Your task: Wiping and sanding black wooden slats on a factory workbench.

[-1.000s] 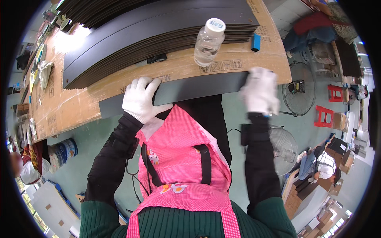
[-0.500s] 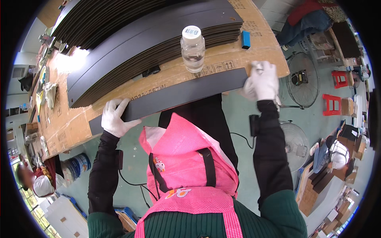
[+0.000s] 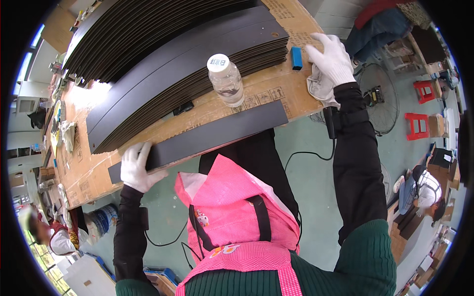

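Note:
A long, narrow dark grey board strip lies along the near edge of the cardboard-covered table. My white-gloved left hand grips it near its left end, fingers over the top and thumb at the near edge. Toward the table's right corner, my gloved right hand is open and holds nothing, its fingers spread. Below that hand a crumpled whitish cloth rests at the table's edge. A small blue block sits just left of the right hand.
Behind the strip stand stacks of dark boards. A clear bottle with a white cap stands between stack and strip. Floor fans and red stools are to the right. Other people are at the far sides.
My right hand has left the strip's right end, moved up and away and opened; the cloth now lies at the table edge. My left hand stays on the strip.

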The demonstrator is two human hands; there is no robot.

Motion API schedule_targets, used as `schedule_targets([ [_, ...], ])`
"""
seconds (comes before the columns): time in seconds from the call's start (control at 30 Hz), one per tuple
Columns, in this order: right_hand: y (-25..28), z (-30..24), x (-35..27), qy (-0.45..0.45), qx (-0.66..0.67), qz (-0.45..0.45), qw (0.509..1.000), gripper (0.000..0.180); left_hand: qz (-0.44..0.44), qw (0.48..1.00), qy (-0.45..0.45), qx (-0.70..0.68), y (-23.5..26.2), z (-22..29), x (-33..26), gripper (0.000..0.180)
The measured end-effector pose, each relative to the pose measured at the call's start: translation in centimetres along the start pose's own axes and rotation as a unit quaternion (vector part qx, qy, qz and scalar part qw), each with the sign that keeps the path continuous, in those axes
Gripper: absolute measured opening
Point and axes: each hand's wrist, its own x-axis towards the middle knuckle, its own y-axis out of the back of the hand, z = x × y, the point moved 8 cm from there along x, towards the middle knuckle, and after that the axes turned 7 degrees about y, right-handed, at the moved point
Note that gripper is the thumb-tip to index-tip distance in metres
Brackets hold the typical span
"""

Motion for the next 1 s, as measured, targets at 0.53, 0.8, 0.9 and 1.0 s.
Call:
schedule_targets([
  [0.53, 0.1, -3.9, -13.7, -0.076, 0.533, 0.087, 0.838, 0.054, 0.039, 0.993, -0.108, -0.033, -3.0, 10.3, 5.3, 0.083],
  [0.8, -6.8, -3.0, -21.3, -0.237, 0.737, 0.115, 0.622, 0.059, -0.001, 0.992, -0.125, -0.024, -3.8, 10.6, 5.7, 0.087],
  [0.9, -6.4, -2.9, -22.1, -0.225, 0.627, 0.136, 0.733, 0.059, -0.017, 0.988, -0.149, -0.033, -4.2, 10.3, 5.5, 0.088],
  [1.0, -6.3, -2.5, -22.7, -0.203, 0.608, 0.161, 0.75, 0.062, -0.013, 0.988, -0.152, -0.034, -3.9, 10.3, 5.6, 0.09],
])
